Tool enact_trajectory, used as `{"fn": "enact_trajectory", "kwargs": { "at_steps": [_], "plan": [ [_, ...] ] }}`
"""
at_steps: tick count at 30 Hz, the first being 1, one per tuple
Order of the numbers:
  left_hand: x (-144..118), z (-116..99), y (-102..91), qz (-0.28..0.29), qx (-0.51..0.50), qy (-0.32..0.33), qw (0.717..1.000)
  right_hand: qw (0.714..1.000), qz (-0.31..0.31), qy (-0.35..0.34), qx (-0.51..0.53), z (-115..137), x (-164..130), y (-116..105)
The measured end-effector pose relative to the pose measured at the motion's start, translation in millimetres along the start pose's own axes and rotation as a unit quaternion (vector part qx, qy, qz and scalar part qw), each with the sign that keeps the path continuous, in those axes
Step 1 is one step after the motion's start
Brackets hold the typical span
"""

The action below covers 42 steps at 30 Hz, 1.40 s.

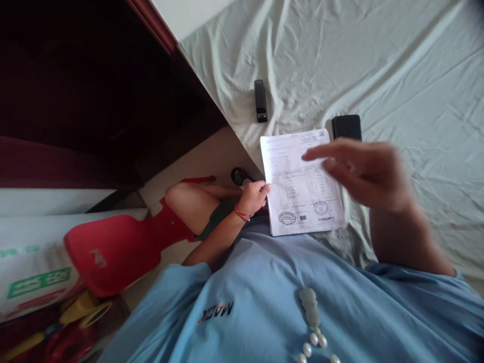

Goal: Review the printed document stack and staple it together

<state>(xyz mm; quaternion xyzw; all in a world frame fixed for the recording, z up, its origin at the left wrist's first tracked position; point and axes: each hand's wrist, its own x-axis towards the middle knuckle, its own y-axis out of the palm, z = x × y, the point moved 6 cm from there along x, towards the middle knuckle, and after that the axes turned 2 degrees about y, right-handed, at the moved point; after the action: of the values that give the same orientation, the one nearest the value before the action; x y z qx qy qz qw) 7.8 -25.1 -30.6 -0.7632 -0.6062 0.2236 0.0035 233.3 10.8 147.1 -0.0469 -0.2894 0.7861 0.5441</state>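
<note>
A stack of printed papers (291, 166) with round ink stamps near its lower edge rests in front of me at the bed's edge. My left hand (255, 197) pinches its left edge between thumb and fingers; a red string is on that wrist. Over the right side of the stack hovers my right hand (363, 171), blurred by motion. Its index finger is stretched out and the thumb lies apart below, with nothing held. Beyond the papers lies a black stapler (260, 101). A flat black object (347, 127), perhaps a phone or wallet, sits partly behind my right hand.
A wrinkled pale sheet (397, 65) covers the surface ahead and to the right. Dark wooden furniture (94, 91) stands at the left. Nearer are a red plastic chair (117, 252) and a white printed sack (34, 277). My bent leg (192, 209) is beside the chair.
</note>
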Motion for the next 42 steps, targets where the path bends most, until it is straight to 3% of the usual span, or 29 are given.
{"fn": "enact_trajectory", "kwargs": {
  "at_steps": [3,5,8,12,19,23,34,42],
  "plan": [
    [0.5,-0.5,-0.2,0.004,0.000,-0.016,1.000,0.991,0.054,-0.032,-0.120,-27.2,-16.9,40.5],
    [0.6,2.0,-1.7,0.006,-0.003,-0.021,1.000,0.976,0.074,0.003,-0.204,-50.5,-32.8,61.5],
    [1.4,8.6,-6.8,-0.004,-0.013,-0.011,1.000,0.963,0.077,0.064,-0.249,-72.3,-56.6,72.2],
    [4.2,18.4,-11.3,-0.015,-0.033,-0.016,0.999,0.953,0.047,0.123,-0.274,-76.1,-79.4,62.0],
    [8.3,23.0,-8.4,-0.031,-0.119,-0.044,0.991,0.889,-0.016,0.296,-0.349,-83.5,-106.6,40.7],
    [8.6,23.5,-8.2,-0.032,-0.126,-0.046,0.990,0.852,-0.016,0.374,-0.367,-91.1,-116.1,39.2],
    [5.6,16.3,-9.9,-0.042,-0.131,-0.051,0.989,0.832,0.036,0.398,-0.385,-86.7,-114.7,39.0],
    [5.8,14.7,-11.2,-0.047,-0.099,-0.042,0.993,0.841,0.030,0.383,-0.380,-84.1,-115.1,40.7]
  ]
}}
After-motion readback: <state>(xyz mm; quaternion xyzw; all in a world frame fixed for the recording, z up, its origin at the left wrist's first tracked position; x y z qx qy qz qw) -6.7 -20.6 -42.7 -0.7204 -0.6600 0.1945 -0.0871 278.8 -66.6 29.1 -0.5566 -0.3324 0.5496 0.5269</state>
